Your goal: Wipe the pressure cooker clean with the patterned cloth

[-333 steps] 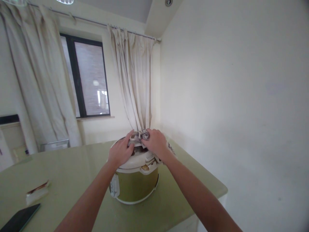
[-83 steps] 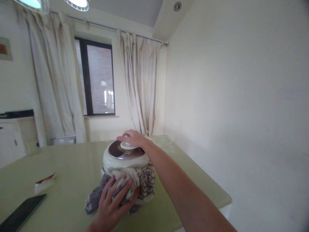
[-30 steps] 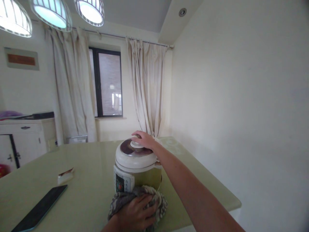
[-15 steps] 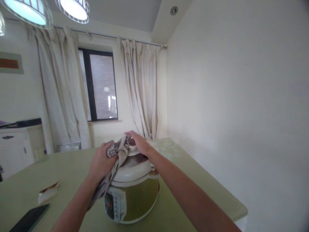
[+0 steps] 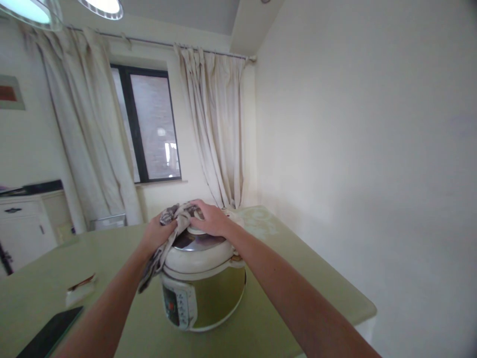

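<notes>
A green and cream rice cooker (image 5: 208,293) stands on the pale green table (image 5: 283,278), its control panel facing me. My left hand (image 5: 156,234) is closed on a grey patterned cloth (image 5: 169,233) and presses it against the left side of the cream lid (image 5: 201,256). Part of the cloth hangs down past the lid's edge. My right hand (image 5: 212,221) lies on top of the lid over its knob, fingers curved round it; the knob is hidden under the hand.
A dark phone (image 5: 48,338) lies at the table's near left, a small white packet (image 5: 80,291) just beyond it. A white cabinet (image 5: 26,223) stands at the left. Curtains (image 5: 219,134) and a dark window (image 5: 149,124) fill the back wall. A plain wall runs close along the table's right.
My left hand lifted the cloth from the cooker's base on the table up to the lid's left side. The right hand stayed on the lid's top.
</notes>
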### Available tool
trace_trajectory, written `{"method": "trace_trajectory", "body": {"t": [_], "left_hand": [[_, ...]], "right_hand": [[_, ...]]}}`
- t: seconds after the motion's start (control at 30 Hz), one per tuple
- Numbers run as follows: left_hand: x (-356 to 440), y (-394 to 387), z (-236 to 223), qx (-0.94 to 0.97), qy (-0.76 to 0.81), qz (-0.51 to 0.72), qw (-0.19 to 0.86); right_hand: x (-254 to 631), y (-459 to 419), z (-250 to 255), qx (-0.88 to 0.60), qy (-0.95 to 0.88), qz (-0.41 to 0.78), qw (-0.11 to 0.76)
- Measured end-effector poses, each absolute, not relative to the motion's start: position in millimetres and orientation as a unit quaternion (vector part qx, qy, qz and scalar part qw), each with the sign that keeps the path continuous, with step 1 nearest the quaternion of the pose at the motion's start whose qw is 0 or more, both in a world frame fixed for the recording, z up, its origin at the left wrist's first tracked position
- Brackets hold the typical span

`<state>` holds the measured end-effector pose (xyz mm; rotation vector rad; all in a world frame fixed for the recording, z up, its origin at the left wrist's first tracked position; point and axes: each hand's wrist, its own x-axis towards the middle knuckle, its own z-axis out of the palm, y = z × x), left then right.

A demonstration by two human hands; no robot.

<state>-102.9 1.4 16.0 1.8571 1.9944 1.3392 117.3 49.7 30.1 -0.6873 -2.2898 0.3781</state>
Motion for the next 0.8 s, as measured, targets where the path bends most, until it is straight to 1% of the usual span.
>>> {"method": "trace_trajectory", "body": {"t": [0.07,0.13,0.27,0.33,0.37,0.4,0.43,0.5,0.57,0.6,0.67,0.73,0.8], "left_hand": [[-95,-30,1,0.608,0.634,0.478,0.008],[-80,-62,-17,0.597,0.620,0.504,-0.072],[-48,-117,-62,0.576,0.638,0.471,-0.199],[-39,-139,-81,0.604,0.617,0.453,-0.222],[-37,-147,-87,0.629,0.597,0.449,-0.213],[-36,-155,-90,0.652,0.577,0.454,-0.188],[-36,-161,-89,0.664,0.562,0.470,-0.148],[-34,-170,-78,0.638,0.548,0.540,-0.035],[-29,-175,-58,0.576,0.529,0.615,0.101],[-24,-177,-47,0.551,0.510,0.638,0.170],[-14,-180,-28,0.536,0.466,0.640,0.294],[-8,-179,-15,0.563,0.429,0.603,0.368],[-12,-171,-9,0.595,0.418,0.577,0.371]], "right_hand": [[118,52,29,-0.243,-0.885,0.163,0.363],[117,55,30,-0.225,-0.879,0.168,0.385],[114,42,39,-0.257,-0.858,0.110,0.432],[118,16,43,-0.251,-0.842,0.096,0.468],[121,-3,42,-0.233,-0.837,0.111,0.482],[126,-24,39,-0.207,-0.834,0.136,0.493],[131,-47,33,-0.170,-0.840,0.176,0.484],[140,-93,12,-0.096,-0.871,0.223,0.428],[147,-126,-14,-0.091,-0.888,0.190,0.409],[149,-137,-27,-0.120,-0.887,0.171,0.411],[154,-142,-43,-0.166,-0.873,0.138,0.438],[160,-130,-43,-0.189,-0.859,0.111,0.462],[172,-107,-28,-0.207,-0.844,0.071,0.490]]}}
